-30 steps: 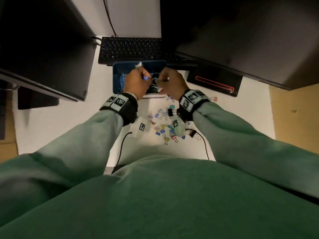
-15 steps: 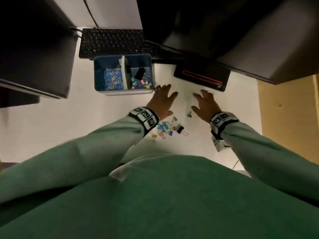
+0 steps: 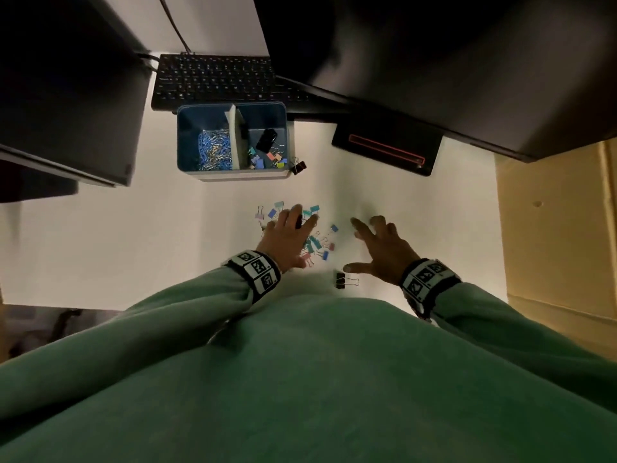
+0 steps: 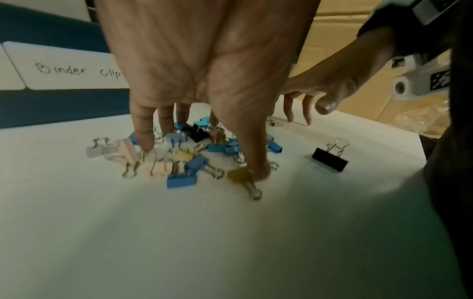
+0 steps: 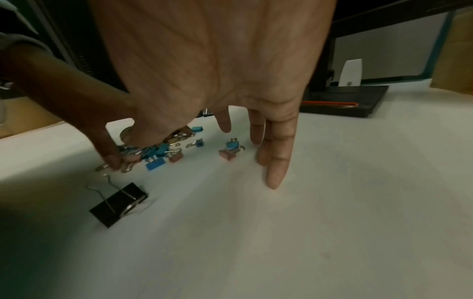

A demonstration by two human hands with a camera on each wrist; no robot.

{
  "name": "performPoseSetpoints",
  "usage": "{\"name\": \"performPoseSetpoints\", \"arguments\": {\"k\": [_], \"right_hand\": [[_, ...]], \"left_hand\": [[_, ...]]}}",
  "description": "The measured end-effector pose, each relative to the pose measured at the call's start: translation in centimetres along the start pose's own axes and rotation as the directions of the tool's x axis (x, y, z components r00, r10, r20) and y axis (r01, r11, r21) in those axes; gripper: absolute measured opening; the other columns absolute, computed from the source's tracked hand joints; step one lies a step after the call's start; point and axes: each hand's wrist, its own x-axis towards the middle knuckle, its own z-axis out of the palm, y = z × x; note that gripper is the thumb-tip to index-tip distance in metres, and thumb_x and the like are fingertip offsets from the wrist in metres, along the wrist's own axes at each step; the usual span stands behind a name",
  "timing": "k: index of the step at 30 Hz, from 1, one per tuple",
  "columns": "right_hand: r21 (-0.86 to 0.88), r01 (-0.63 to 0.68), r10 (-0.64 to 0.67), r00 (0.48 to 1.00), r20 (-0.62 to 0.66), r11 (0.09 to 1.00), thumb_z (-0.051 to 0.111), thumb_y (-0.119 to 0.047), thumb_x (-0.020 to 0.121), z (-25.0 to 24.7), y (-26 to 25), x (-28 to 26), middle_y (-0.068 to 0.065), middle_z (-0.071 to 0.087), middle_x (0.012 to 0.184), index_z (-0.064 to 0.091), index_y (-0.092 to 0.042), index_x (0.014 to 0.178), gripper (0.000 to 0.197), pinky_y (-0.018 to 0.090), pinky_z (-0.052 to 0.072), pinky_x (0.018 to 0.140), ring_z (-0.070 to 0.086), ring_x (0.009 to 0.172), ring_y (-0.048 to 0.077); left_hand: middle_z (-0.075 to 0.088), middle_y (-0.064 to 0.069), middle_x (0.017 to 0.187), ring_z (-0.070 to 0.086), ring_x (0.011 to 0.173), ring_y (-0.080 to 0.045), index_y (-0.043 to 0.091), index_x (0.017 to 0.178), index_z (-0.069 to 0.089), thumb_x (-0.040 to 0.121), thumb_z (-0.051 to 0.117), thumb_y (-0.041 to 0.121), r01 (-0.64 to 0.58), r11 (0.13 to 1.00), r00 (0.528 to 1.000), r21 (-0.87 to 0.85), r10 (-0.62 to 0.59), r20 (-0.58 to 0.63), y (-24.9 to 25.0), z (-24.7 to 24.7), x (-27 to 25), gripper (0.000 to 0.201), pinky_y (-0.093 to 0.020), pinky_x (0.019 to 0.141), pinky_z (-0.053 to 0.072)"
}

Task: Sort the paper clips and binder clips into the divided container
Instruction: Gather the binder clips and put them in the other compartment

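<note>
Head view | left hand (image 3: 289, 240) spread flat on the small coloured binder clips (image 3: 314, 243), right hand (image 3: 384, 250) splayed empty beside them | step: gathering the pile | next: scoop into divided container (image 3: 233, 175), right compartment.

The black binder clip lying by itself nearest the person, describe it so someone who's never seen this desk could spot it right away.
Start at the white desk, then find the scatter of small coloured binder clips under the left hand. Closer to the person than that scatter, beside the thumb of the right hand, lies the black binder clip. It is alone, black, and bigger than the pastel ones.
</note>
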Motion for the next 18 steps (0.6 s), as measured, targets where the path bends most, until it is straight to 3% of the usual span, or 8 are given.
{"name": "performPoseSetpoints", "arguments": {"k": [5, 9, 13, 16, 18], "right_hand": [[-0.058, 0.082, -0.079, 0.996, 0.049, 0.995, 0.073, -0.063, 0.067, 1.5, -2.1, 1.2, 0.017, 0.018, 0.144, 0.005, -0.027, 0.151, 0.114, 0.049, 0.051, 0.089, 0.037, 0.118, 0.035], [0.038, 0.077, -0.075, 0.996, -0.042, 0.996, 0.071, -0.039, 0.08, 1.1, -4.1, 3.5, 0.018, 0.029, 0.133, 0.028, -0.019, 0.141, 0.077, 0.045, 0.052, 0.085, 0.047, 0.108, 0.035], [0.062, 0.157, -0.151, 0.985, -0.087, 0.986, 0.061, -0.017, 0.087, 0.9, -5.5, 5.2, 0.019, 0.039, 0.116, 0.046, -0.008, 0.119, 0.036, 0.037, 0.049, 0.067, 0.055, 0.085, 0.035], [0.127, 0.143, -0.128, 0.985, -0.118, 0.982, 0.054, -0.009, 0.089, 0.9, -5.3, 5.9, 0.02, 0.044, 0.106, 0.053, -0.002, 0.105, 0.018, 0.038, 0.045, 0.063, 0.049, 0.07, 0.03], [0.273, 0.105, -0.071, 0.989, -0.131, 0.956, 0.055, -0.005, 0.086, 0.3, -5.0, 6.0, 0.017, 0.049, 0.102, 0.056, -0.002, 0.096, 0.011, 0.04, 0.049, 0.067, 0.052, 0.073, 0.03]], "left_hand": [[0.03, -0.015, 0.137, 0.039, 0.119, -0.033, 0.023, 0.139, 0.035, 0.075, 0.077, 0.028, -0.006, 0.994, 0.998, -0.108, -0.001, -0.061, 0.5, -0.4, 0.1, 0.076, -0.048, 0.09, 0.05], [0.039, -0.014, 0.116, 0.049, 0.098, -0.03, 0.018, 0.124, 0.046, 0.08, 0.07, 0.015, -0.03, 0.963, 0.992, -0.268, -0.005, -0.126, 0.2, -0.5, 0.4, 0.051, -0.041, 0.08, 0.053], [0.04, -0.013, 0.106, 0.053, 0.079, -0.028, 0.009, 0.1, 0.055, 0.08, 0.061, 0.002, -0.01, 0.915, 0.992, -0.403, -0.04, -0.118, -0.4, -1.2, 0.8, 0.021, -0.039, 0.069, 0.055], [0.043, -0.015, 0.105, 0.056, 0.084, -0.029, 0.005, 0.092, 0.061, 0.08, 0.062, -0.001, 0.005, 0.881, 0.991, -0.473, -0.067, -0.114, -1.1, -1.4, 1.0, 0.014, -0.033, 0.077, 0.051], [0.049, -0.014, 0.1, 0.058, 0.086, -0.029, 0.006, 0.088, 0.065, 0.078, 0.063, -0.003, 0.013, 0.841, 0.987, -0.542, -0.096, -0.126, -1.6, -1.6, 0.8, 0.013, -0.031, 0.079, 0.049]]}}
